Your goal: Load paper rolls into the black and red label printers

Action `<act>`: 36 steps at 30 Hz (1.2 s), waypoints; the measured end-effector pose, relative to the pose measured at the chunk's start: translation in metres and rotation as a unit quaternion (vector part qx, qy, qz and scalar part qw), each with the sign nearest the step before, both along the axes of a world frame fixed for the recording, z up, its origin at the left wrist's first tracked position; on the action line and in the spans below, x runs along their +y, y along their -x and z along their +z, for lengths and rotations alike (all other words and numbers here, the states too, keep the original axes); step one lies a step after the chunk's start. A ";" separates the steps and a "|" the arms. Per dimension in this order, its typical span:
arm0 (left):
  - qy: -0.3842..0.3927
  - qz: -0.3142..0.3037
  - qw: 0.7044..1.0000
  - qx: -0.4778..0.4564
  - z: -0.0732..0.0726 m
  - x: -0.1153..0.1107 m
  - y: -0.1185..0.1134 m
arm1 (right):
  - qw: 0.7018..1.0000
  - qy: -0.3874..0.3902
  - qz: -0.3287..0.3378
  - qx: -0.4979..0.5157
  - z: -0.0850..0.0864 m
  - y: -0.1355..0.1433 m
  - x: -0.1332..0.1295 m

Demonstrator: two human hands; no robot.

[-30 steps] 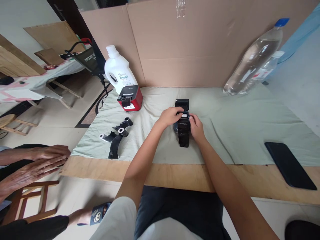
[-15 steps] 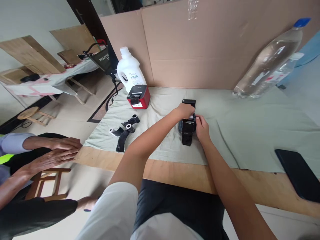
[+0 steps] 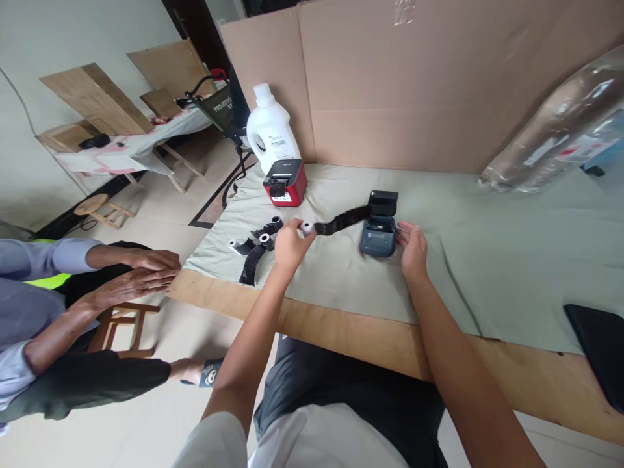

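Pinched in my left hand (image 3: 291, 248) is a small paper roll (image 3: 308, 228) with a white core end. A dark strip (image 3: 344, 221) unwinds from it toward a small dark blue-grey label printer (image 3: 378, 238), whose lid (image 3: 383, 202) is flipped up. Whether the strip's far end touches the lid is hard to tell. My right hand (image 3: 413, 249) is beside the printer, fingers extended along its right side at the edge, not wrapped round it. Left of my left hand lie several small rolls (image 3: 266, 242) with loose black strips.
A red and black printer (image 3: 288, 185) stands before a white jug (image 3: 273, 130). Cardboard (image 3: 390, 97) walls the back; clear plastic bottles (image 3: 560, 130) lean at right. A black phone (image 3: 597, 348) lies at the right edge. At left, a seated person's hands (image 3: 146, 273) rest near the table corner.
My left hand has carried the roll and its strip leftward, off the printer, uncovering its open compartment. My right hand has loosened beside it. The view has shifted somewhat.
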State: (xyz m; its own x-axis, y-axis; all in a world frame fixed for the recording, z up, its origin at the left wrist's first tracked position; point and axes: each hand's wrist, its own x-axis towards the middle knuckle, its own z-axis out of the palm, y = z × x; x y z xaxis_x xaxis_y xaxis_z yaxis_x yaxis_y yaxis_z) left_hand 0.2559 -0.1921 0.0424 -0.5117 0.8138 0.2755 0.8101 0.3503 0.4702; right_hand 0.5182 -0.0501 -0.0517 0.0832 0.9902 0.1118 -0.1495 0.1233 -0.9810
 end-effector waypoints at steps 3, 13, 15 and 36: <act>0.061 0.100 0.993 0.000 -0.023 -0.037 0.014 | 1.000 -0.007 0.001 -0.008 0.000 0.000 0.001; 0.064 0.145 0.987 0.027 -0.022 -0.072 0.022 | 1.000 0.006 -0.014 0.002 0.005 -0.002 -0.003; 0.050 0.148 0.987 0.046 -0.009 -0.079 0.040 | 1.000 0.008 -0.016 0.007 0.005 -0.002 -0.003; -0.109 -0.065 0.983 0.135 0.006 -0.080 -0.043 | 0.955 -0.151 0.168 -0.195 0.060 0.028 -0.083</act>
State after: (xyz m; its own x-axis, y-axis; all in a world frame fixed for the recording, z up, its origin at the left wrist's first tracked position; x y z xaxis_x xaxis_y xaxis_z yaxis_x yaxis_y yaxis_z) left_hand 0.2992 -0.2719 0.0482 -0.2923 0.7739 0.5618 0.9466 0.1506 0.2850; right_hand 0.4900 -0.1326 0.0086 -0.3388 0.8717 0.3540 0.1394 0.4186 -0.8974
